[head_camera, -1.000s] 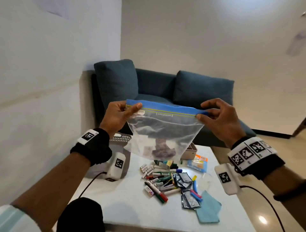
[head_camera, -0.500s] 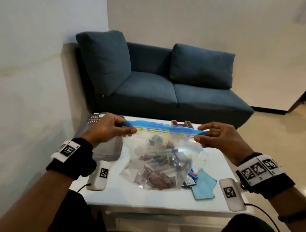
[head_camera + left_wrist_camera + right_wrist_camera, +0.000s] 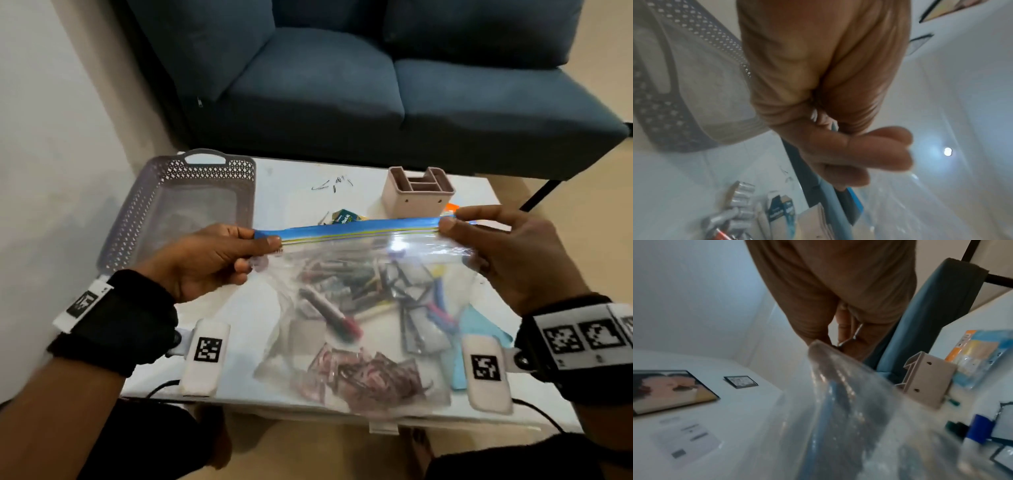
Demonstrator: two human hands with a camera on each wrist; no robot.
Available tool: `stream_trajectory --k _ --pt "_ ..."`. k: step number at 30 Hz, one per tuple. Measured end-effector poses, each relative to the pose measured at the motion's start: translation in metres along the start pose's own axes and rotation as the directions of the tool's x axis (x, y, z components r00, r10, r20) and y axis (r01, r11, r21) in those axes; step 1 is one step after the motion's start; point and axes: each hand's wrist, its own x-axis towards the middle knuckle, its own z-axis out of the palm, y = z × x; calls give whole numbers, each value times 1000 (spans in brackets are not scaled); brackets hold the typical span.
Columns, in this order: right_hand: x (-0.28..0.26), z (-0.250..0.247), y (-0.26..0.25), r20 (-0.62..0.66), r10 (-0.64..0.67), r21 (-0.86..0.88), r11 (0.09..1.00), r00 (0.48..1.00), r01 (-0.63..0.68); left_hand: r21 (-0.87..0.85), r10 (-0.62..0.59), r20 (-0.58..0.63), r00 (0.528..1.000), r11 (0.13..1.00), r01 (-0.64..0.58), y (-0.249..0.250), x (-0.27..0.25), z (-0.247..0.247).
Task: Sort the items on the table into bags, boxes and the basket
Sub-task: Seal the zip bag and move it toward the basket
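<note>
A clear zip bag [image 3: 359,236] with a blue zip strip is stretched level above the white table [image 3: 291,192]. My left hand [image 3: 270,245] pinches the strip's left end and my right hand [image 3: 448,222] pinches its right end. Dark reddish packets [image 3: 370,377] lie in the bag's bottom. Through the plastic I see a pile of markers and small pouches [image 3: 342,294] on the table. The left wrist view shows my left hand [image 3: 830,128] curled on the strip [image 3: 834,203]. The right wrist view shows my right hand [image 3: 842,337] holding the bag [image 3: 838,402].
A grey perforated basket [image 3: 137,219] sits at the table's back left. A beige divided box [image 3: 411,202] stands at the back right, an orange-and-blue packet [image 3: 974,356] beside it. A blue cloth [image 3: 479,322] lies at the right. A blue sofa [image 3: 342,85] is behind; a wall runs along the left.
The bag has come down from chest height to just over the table, still held at both ends. The head view has tipped down onto the table.
</note>
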Motion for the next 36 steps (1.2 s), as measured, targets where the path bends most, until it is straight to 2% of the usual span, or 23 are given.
stream_trajectory --k 2,3,4,5,6,7,8,9,10,12,13,17,22,25,30,33,36 --pt "23 11 26 7 49 -59 997 999 -49 157 0 -104 995 988 17 -10 22 -3" --pt "35 16 42 14 77 -72 995 997 -76 286 43 -175 984 958 9 -16 35 -6" --pt "42 22 55 29 101 -77 992 995 -98 448 132 -252 959 894 -5 -20 46 -8" --pt "51 28 69 45 115 -84 990 992 -111 625 268 -317 910 780 -12 -25 57 -9" --pt "58 32 79 56 104 -107 989 993 -98 771 424 -337 841 637 -13 -25 63 -8" --pt "63 37 85 69 76 -140 988 995 -65 866 571 -301 764 500 -33 -21 67 -3" --pt "67 40 88 89 44 -174 984 995 -29 910 670 -232 705 405 -86 -17 71 7" --pt "68 46 86 123 15 -188 982 992 9 923 717 -153 680 349 -161 -10 73 18" --pt "68 52 85 156 -7 -187 982 988 37 917 720 -68 690 317 -241 -5 76 30" --pt "62 63 80 215 -36 -175 982 976 75 876 666 60 743 322 -359 -1 80 57" --pt "59 68 78 241 -44 -164 983 969 86 853 641 79 764 354 -385 -3 83 68" --pt "51 75 75 270 -40 -150 985 962 83 760 598 10 802 516 -394 -14 92 87" --pt "50 74 74 288 -23 -189 979 957 81 712 573 -12 819 580 -395 -21 94 78" --pt "50 74 73 340 -49 -251 958 939 141 712 563 28 826 569 -412 -24 94 77" --pt "46 74 71 387 -96 -304 925 917 226 757 573 72 816 502 -419 -26 92 80" --pt "46 72 71 367 -74 -307 931 927 196 790 560 97 823 460 -406 -25 89 79" --pt "46 70 71 339 -36 -256 958 940 130 788 529 78 845 487 -378 -19 88 77"
